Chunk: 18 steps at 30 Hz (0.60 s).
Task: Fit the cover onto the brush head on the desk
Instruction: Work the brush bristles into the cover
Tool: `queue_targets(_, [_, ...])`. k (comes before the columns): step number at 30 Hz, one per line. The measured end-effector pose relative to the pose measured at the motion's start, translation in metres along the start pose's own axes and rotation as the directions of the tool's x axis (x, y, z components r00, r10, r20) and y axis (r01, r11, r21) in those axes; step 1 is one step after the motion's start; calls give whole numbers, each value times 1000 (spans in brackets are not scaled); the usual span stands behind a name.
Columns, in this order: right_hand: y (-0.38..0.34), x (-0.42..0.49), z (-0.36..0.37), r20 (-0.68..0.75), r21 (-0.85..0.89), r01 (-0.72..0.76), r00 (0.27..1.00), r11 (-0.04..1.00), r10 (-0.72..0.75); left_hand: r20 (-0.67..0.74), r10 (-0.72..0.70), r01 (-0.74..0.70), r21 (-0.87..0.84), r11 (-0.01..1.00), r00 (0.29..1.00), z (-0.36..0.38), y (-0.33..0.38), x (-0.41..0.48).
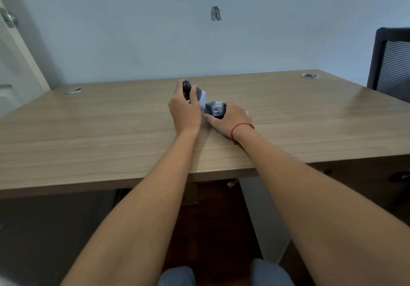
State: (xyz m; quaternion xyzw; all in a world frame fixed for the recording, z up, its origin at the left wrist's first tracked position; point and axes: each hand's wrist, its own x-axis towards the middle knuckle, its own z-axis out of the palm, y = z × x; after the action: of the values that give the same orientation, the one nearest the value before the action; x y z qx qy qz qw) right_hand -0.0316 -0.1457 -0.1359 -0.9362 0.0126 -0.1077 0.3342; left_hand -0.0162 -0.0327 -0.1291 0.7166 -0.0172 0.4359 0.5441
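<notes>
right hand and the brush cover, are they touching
Touching. The head view shows the right hand wrapped around the dark cover, fingers closed on it.

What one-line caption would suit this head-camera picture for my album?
Over a wooden desk, the left hand grips a dark brush while the right hand brings up its cover.

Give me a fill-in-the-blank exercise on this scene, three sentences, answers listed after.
1. The left hand grips the brush by its dark ____.
2. The right hand holds the cover, and its wrist wears a ____ string.
3. Both hands work above a ____ desk.

Missing words: handle; red; wooden
</notes>
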Motion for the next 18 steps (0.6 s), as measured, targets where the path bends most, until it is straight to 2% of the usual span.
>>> queue_targets(3, [-1, -3, -3, -10, 44, -5, 1000, 999, 5, 25, 75, -73, -54, 996, 997, -2, 3, 1])
queue_targets(6, [-3, -8, -7, 7, 58, 4, 1000, 998, -4, 163, 110, -128, 104, 986, 981, 1, -3, 0])
queue_targets(8, [-3, -8, -6, 7, 45, 5, 1000, 999, -5, 226, 44, -101, 251, 963, 973, 4, -11, 1])
queue_targets(10, [-3, -6, -4, 2, 41, 11, 1000, 999, -11, 228, 9, -83, 314, 946, 974, 5, -13, 2])
queue_targets(12, [-1, -3, -2, -13, 53, 4, 1000, 999, -4, 117, -7, -22, 246, 969, 993, 2, -10, 3])
queue_targets(14, [1, -1, -4, 0, 39, 8, 1000, 999, -8, -31, -59, 61, 81, 995, 998, -3, -4, 6])
queue_targets(15, [2, 0, -5, 11, 36, 15, 1000, 999, -15, -62, -72, 73, 12, 997, 995, -5, -4, 7])
queue_targets(18, [5, 0, -8, 34, 57, 48, 998, 997, -50, 43, -41, 40, 27, 999, 998, -5, -5, 6])
